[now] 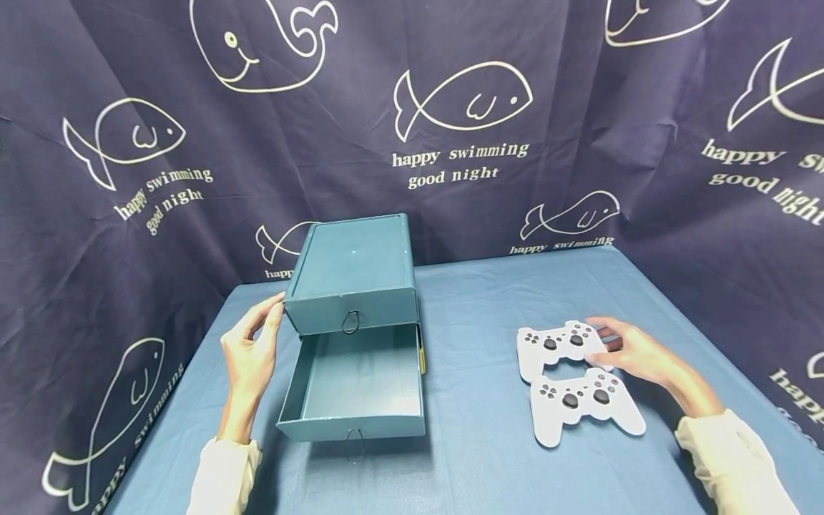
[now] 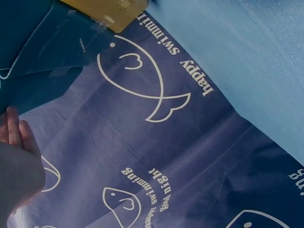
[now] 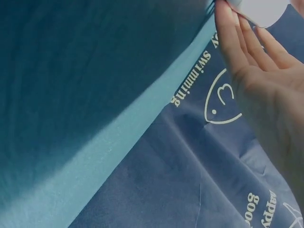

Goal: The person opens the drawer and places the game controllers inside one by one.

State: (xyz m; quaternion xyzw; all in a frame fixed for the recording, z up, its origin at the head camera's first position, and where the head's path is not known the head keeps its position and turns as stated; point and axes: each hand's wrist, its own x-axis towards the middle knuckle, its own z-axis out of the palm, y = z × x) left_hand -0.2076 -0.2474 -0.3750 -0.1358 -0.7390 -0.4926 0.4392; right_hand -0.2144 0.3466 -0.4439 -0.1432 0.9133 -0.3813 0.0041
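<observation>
A teal two-drawer box (image 1: 350, 261) stands at the left of the table, its lower drawer (image 1: 360, 375) pulled out with nothing inside. My left hand (image 1: 251, 347) rests its fingertips on the box's front left corner, beside the upper drawer. In the left wrist view, the fingers (image 2: 14, 130) look fairly straight against the box. On the right, my right hand (image 1: 634, 352) pinches the right grip of the farther white game controller (image 1: 534, 350), thumb on top. A second white game controller (image 1: 560, 418) lies just nearer, partly touching or overlapping the first.
Blue cloth covers the table (image 1: 473, 400). A dark blue curtain (image 1: 463, 214) with white fish drawings and lettering hangs behind and along both sides. Wire loop pulls (image 1: 350, 323) hang from the drawer fronts. Something yellow (image 1: 422, 360) shows at the box's right side.
</observation>
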